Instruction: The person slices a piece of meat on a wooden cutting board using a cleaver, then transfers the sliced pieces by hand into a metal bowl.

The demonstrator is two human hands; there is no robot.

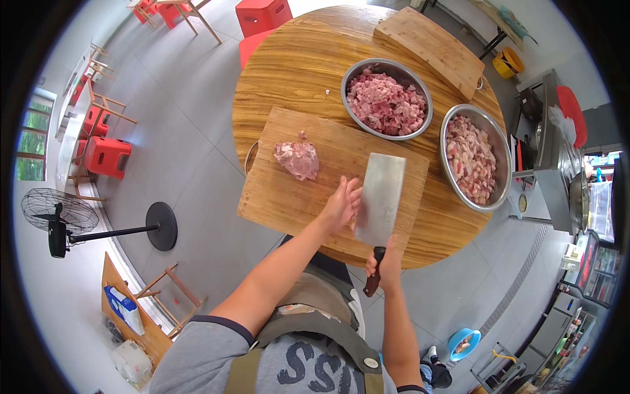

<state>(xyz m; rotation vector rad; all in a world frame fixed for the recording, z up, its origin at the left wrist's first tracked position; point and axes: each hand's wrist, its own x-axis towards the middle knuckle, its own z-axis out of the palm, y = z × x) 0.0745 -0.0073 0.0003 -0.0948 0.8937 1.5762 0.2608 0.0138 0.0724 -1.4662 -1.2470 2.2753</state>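
My right hand (389,266) grips the dark handle of a broad cleaver (381,197), its blade pointing away from me above the right part of a wooden cutting board (275,197). Beside the blade's left face is my left hand (343,204), fingers slightly curled; whether they touch the steel or hold any scrap cannot be told. A piece of raw meat (298,160) lies on the board's left part, with a small scrap just beyond it. Behind the board stands a metal bowl of chopped pink meat (386,103). Another metal bowl, of paler chopped pieces (471,160), stands at the right.
The round wooden table (295,59) carries everything, with a second wooden board (433,49) at its far right. Red stools (263,15) stand behind it. A black standing fan (162,226) is on the left; a steel kitchen unit (553,182) is on the right. Part of another person shows at lower right.
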